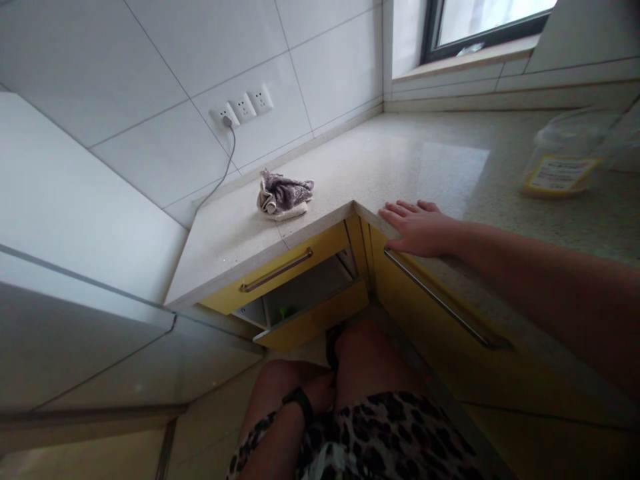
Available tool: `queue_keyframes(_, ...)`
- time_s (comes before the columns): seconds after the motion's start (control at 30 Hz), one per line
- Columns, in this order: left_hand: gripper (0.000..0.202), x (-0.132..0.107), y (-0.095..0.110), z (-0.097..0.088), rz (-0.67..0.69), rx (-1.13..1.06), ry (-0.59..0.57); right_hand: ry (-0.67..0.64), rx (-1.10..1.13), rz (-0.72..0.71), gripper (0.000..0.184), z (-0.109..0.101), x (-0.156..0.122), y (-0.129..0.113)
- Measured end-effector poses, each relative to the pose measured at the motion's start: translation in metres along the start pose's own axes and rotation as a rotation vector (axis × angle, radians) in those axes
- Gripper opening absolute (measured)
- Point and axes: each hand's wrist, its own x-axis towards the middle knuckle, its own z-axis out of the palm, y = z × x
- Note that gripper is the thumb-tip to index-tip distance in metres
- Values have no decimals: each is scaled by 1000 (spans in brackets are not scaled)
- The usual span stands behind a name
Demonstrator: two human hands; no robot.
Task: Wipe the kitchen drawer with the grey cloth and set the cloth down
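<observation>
The table (350, 167) is the big thing here, a speckled stone top that wraps around an inside corner, with white wall tiles (150, 80) behind and a window (480, 27) up top right. Plenty of bare surface to slide a hand across, but that inner corner edge looks sharp, so I'd keep knees and forearms off it.

Under it are yellow cupboard fronts. The lower door (315, 320) hangs ajar right by the knees, and the gap is tight down there, so not much room to swing it wider without shifting the legs back. The right-hand front has a long bar handle (440, 303) running just below the edge.

Right hand (420, 228) lies flat on the table edge at the corner, fingers spread out and holding nothing, basically bracing. Best to keep the weight over the palm, not the fingertips. Left hand (320, 393) is down between the legs, and I can't tell if its grip is open or closed.

A crumpled cloth (284, 195) sits near the corner, well clear of the hand. A blurry plastic tub (565, 160) is off to the right.
</observation>
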Motion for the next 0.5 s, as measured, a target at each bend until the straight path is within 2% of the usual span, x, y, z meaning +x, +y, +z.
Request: queue_keyframes(0.5, 52, 6, -9, 3, 52, -89, -31, -24, -23, 7, 96, -5, -3, -4)
